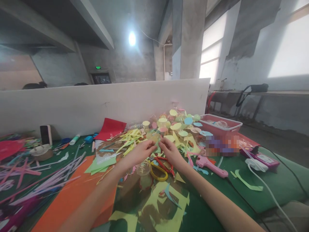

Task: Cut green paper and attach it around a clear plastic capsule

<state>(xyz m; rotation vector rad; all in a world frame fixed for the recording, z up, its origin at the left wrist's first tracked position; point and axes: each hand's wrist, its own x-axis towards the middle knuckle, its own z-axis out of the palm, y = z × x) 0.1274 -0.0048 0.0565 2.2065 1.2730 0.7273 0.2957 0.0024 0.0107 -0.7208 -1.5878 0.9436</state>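
Observation:
Above the middle of the table, my left hand (pixel 145 149) and my right hand (pixel 171 150) come close together. Their fingertips pinch a small pale green piece (pixel 158 147), probably paper, between them; its exact shape is partly covered by the fingers. Just below lie yellow-handled scissors (pixel 159 178) and a red-handled tool (pixel 166 166), partly hidden by my right hand. A clear plastic cup (pixel 144 169) stands under my left wrist. Past my fingers is a heap of clear cups topped with paper discs, among them a yellow disc (pixel 175 126) and a blue disc (pixel 188 120).
A pink glue gun (pixel 212 166) lies right of my right forearm, with cords nearby. Behind it stands a pink bin (pixel 220 125). Orange sheets (pixel 79 193), yellow offcuts (pixel 166 206) and pink-purple strips (pixel 48 183) cover the left and front. A white partition (pixel 96 103) closes the back.

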